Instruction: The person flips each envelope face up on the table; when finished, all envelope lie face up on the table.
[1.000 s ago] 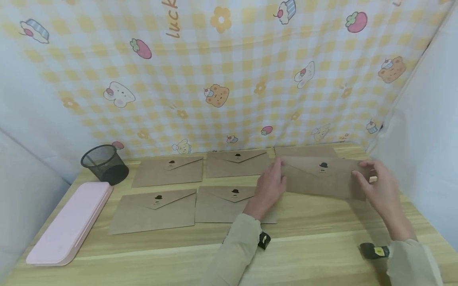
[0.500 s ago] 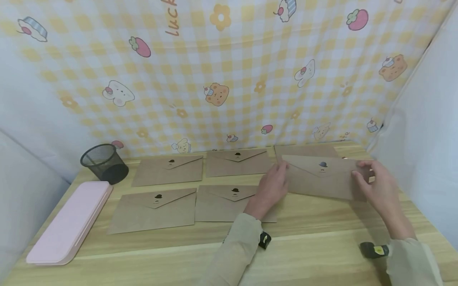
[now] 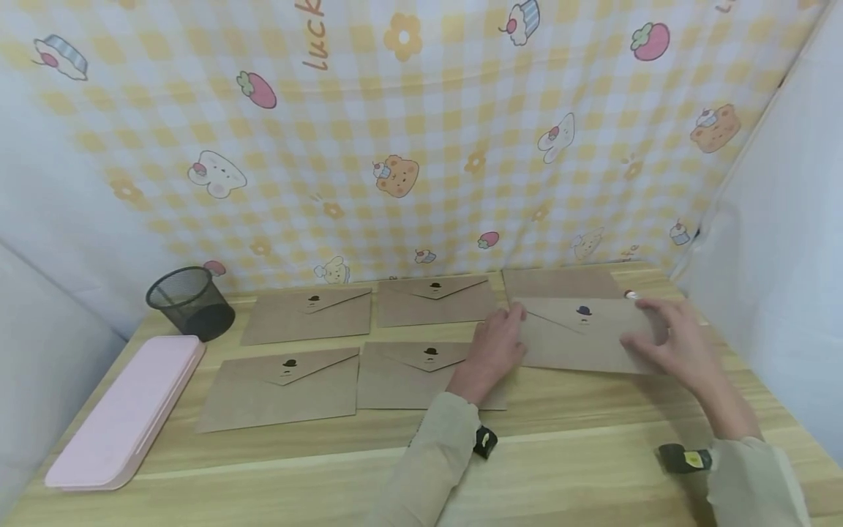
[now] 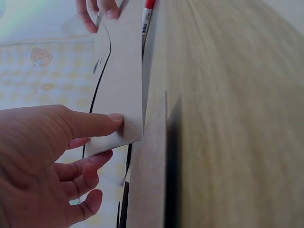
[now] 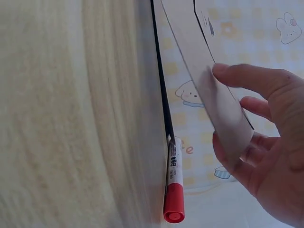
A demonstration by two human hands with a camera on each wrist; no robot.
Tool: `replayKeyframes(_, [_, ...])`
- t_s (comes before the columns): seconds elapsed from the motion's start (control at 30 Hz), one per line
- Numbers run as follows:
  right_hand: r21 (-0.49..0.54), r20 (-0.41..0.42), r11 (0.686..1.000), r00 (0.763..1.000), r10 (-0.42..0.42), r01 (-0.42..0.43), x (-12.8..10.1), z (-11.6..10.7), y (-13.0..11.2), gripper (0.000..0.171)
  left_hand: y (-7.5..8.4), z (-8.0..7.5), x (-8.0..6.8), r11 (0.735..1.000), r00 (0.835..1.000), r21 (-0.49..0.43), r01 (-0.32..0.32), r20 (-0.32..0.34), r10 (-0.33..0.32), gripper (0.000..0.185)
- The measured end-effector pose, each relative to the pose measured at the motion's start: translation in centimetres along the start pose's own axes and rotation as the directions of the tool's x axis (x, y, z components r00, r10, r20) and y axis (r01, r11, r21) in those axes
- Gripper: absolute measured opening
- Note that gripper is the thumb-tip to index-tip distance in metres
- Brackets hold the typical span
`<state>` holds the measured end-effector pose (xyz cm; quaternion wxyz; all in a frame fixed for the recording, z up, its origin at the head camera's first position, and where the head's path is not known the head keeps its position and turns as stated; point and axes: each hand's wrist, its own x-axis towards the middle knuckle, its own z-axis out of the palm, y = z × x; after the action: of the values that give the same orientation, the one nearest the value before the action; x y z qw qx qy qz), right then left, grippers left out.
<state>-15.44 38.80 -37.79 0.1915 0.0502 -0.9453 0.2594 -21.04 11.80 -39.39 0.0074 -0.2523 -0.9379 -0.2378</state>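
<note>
Both hands hold one brown envelope [image 3: 579, 333] with a small black hat print on its flap, low over the right part of the wooden table [image 3: 579, 454]. My left hand [image 3: 512, 326] pinches its left corner, thumb on top and fingers beneath, as the left wrist view shows on the envelope [image 4: 121, 85] and hand [image 4: 111, 137]. My right hand [image 3: 642, 333] pinches the right end, seen close in the right wrist view on the envelope [image 5: 209, 80] and hand [image 5: 223, 109]. A red-capped marker [image 5: 175, 190] lies on the table just behind it.
Several matching envelopes lie flat in two rows: back left [image 3: 309, 315], back middle [image 3: 435, 300], back right [image 3: 560, 282], front left [image 3: 283, 384], front middle [image 3: 415, 373]. A black mesh cup [image 3: 191, 301] and a pink case [image 3: 125, 410] sit at the left. A patterned cloth hangs behind.
The held envelope has come down flatter toward the table and shifted slightly left. My right hand moved left and lower with it; the left hand barely moved.
</note>
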Motion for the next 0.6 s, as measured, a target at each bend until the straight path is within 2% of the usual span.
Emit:
replayKeyframes(0.17, [0.005,0.07,1.0,0.997,0.019,-0.02,0.0,0.3,0.2,0.07,-0.1,0.0,0.0,1.0,1.0,0.017,0.0,0.01,-0.001,0.045])
replayKeyframes(0.37, [-0.001,0.099,1.0,0.995,-0.012,0.013,-0.1,0.5,0.7,0.064,-0.1,0.2,0.1,1.0,0.999,0.018,0.02,0.03,-0.021,0.046])
replayKeyframes(0.6, [-0.037,0.177,0.999,0.984,0.025,-0.019,-0.1,0.7,1.1,0.06,0.2,0.5,0.1,0.997,0.994,0.061,0.056,0.092,-0.061,0.047])
